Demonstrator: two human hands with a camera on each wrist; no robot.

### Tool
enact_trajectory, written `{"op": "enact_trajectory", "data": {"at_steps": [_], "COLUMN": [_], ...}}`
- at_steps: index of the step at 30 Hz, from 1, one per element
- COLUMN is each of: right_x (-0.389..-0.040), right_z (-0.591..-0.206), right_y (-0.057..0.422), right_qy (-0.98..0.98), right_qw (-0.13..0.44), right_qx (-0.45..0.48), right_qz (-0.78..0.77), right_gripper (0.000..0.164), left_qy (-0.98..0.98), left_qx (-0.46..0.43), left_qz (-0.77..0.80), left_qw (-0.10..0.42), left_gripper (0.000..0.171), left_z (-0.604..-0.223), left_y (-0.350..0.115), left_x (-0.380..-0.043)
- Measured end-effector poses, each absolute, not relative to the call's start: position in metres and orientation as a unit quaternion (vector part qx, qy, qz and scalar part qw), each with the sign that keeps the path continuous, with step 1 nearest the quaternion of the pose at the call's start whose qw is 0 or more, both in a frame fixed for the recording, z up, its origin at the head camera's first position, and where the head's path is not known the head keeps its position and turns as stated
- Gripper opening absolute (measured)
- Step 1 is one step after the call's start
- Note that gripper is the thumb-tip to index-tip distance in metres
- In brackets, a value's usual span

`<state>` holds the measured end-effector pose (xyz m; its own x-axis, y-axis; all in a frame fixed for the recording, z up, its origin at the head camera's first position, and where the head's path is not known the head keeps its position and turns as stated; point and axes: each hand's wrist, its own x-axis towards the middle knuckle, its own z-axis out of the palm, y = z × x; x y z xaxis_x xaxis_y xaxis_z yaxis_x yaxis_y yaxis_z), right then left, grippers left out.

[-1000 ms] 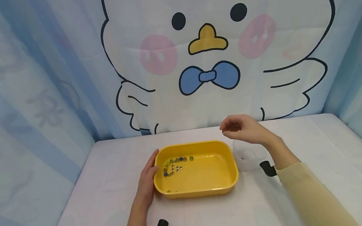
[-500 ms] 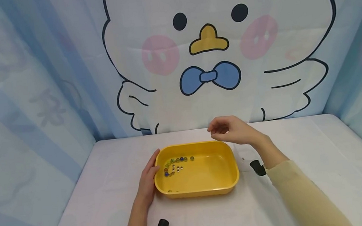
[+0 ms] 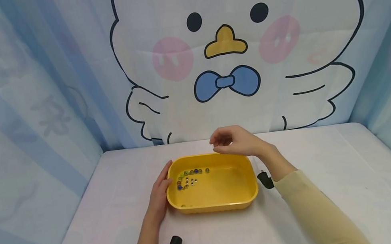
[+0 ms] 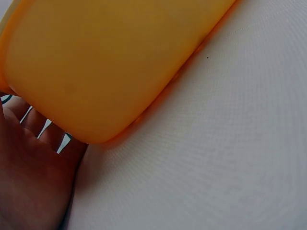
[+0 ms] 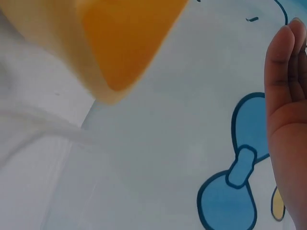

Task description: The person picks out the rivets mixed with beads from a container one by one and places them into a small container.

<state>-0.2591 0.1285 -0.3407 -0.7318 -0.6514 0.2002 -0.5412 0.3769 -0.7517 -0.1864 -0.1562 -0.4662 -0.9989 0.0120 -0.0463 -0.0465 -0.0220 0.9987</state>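
A yellow tray (image 3: 220, 183) stands on the white table. My left hand (image 3: 158, 192) holds its left side, with the thumb at the rim and the fingers along the outer wall. In the left wrist view the palm (image 4: 36, 177) lies beside the tray's corner. Several glass marbles (image 3: 196, 171) form a curved row at the tray's left, around a few small shiny beads (image 3: 192, 182). Over the tray's far rim hovers my right hand (image 3: 235, 139), fingers bent and thumb beneath them; I cannot tell whether something small is between the fingertips.
A clear plastic container (image 5: 43, 122) shows blurred beside the tray in the right wrist view; the right forearm mostly hides it in the head view. Behind the table (image 3: 102, 229) hangs a curtain (image 3: 184, 115) with a cartoon print.
My right hand has moved left from over the clear container to above the tray's far rim. The left hand, tray and marbles have stayed in place.
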Motion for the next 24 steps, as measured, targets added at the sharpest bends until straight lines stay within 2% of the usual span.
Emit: {"op": "enact_trajectory", "data": {"at_steps": [24], "right_x": [-0.267], "right_z": [-0.345], "right_y": [0.084], "right_qy": [0.810], "right_qw": [0.097], "right_qx": [-0.376], "right_qz": [-0.439], "right_gripper": [0.014], "left_qy": [0.702], "left_qx": [-0.007], "left_qz": [0.712], "left_qw": [0.021], "left_gripper": [0.059], "left_z": [-0.466], "left_y": [-0.157], "left_x": [-0.187]}}
